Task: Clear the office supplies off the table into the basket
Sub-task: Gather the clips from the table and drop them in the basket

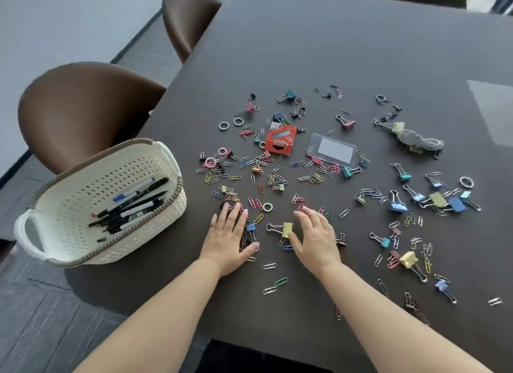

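The supplies are mostly a big scatter of paper clips [261, 189] and binder clips [441, 199] across the middle and right of the dark table [333, 47], loads of colours. In the thick of it sits a red box [280, 139], and just right of that a clear badge holder [333, 149]. Far right there's a tangle of grey cord [416, 139] next to a few clips. A few metal rings [223, 126] lie at the far left of the mess.

The basket [172, 156], white with a brown rim, sits at the table's left edge and is tipped over the edge. Inside it there's a bunch of pens [133, 206] lying slantwise.

Both hands are down on the near side of the pile. Left hand [230, 239] is open, palm flat, fingers spread over a clump of clips with a blue binder clip [250, 228] right at the thumb side. Right hand [313, 239] is open too, fingers a bit curled, thumb touching a yellow binder clip [286, 229] that lies between the two hands. Neither one is gripping anything

Two brown chairs [83, 103] stand along the left side of the table
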A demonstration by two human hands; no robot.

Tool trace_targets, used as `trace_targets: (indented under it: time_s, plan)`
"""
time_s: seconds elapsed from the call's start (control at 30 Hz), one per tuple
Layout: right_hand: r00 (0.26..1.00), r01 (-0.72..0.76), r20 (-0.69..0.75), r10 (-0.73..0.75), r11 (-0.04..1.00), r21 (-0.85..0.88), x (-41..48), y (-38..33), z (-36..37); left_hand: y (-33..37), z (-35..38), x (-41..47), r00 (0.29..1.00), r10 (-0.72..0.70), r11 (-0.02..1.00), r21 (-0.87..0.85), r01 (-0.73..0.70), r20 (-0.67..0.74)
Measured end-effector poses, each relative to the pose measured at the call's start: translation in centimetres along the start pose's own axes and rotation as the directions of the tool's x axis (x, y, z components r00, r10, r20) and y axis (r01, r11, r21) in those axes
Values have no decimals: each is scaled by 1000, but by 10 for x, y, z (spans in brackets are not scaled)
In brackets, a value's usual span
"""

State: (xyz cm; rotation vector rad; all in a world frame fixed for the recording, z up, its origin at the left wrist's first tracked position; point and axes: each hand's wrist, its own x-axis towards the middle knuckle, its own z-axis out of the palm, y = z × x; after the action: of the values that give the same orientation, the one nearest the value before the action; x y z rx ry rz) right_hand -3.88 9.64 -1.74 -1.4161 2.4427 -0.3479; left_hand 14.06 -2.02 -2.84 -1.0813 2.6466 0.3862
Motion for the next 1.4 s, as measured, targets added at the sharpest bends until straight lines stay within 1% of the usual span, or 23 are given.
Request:
trace_targets:
  time_s: [0.1,0.17,0.27,0.33,0.37,0.5,0.57,0.67,0.77,0.87,0.97,1.07,1.13,1.2,1.23,1.3,1.37,1.4]
  plan:
    - [997,-55,-45,57,998,34,-11,13,-6,17,-2,4,990,142,990,-7,-142,22]
    - [991,-94,-94,98,995,38,-21,23,-12,16,-4,1,980,196,979,45,-198,39]
    - [968,-201,-157,198,980,-1,-41,42,-14,16,-6,-10,938,316,925,176,-338,141]
    - [942,-293,-170,288,956,-3,-55,51,-11,24,-2,-14,901,384,882,206,-423,203]
    - [930,-330,-174,324,944,-2,-62,54,-9,30,1,-13,900,387,883,201,-424,199]
    - [901,-400,-177,395,916,8,-83,59,2,52,3,11,958,276,949,137,-285,81]
    - [885,-428,-190,424,904,23,-90,59,4,61,1,26,965,254,960,110,-259,57]
    - [857,-477,-217,468,879,15,-100,60,4,67,-4,36,955,294,947,124,-297,44]
    - [874,-475,-134,467,879,-37,-114,57,9,60,-7,31,953,302,935,189,-301,26]
    - [902,-432,-63,427,895,-110,-123,48,21,46,-3,24,965,252,941,215,-260,64]
    - [881,-470,-13,473,872,-141,-110,45,24,40,0,25,975,216,958,177,-223,59]
    - [870,-491,-24,493,860,-138,-76,51,18,52,1,31,973,224,958,170,-230,51]
    - [869,-494,-31,494,862,-112,-54,55,11,64,2,36,966,254,953,159,-258,44]
    - [872,-489,-38,488,866,-103,-43,60,4,73,-1,41,959,281,945,160,-284,42]
    - [869,-494,-64,490,863,-107,-44,64,1,75,-3,42,958,283,944,168,-285,39]
    - [831,-552,-150,535,827,-106,-59,74,-5,74,-4,42,965,258,948,185,-260,38]
    - [742,-660,-216,635,748,-67,-80,89,-6,73,-4,44,975,217,960,169,-222,48]
    - [691,-713,-214,690,699,-50,-90,96,-6,76,-4,46,978,203,965,158,-210,56]
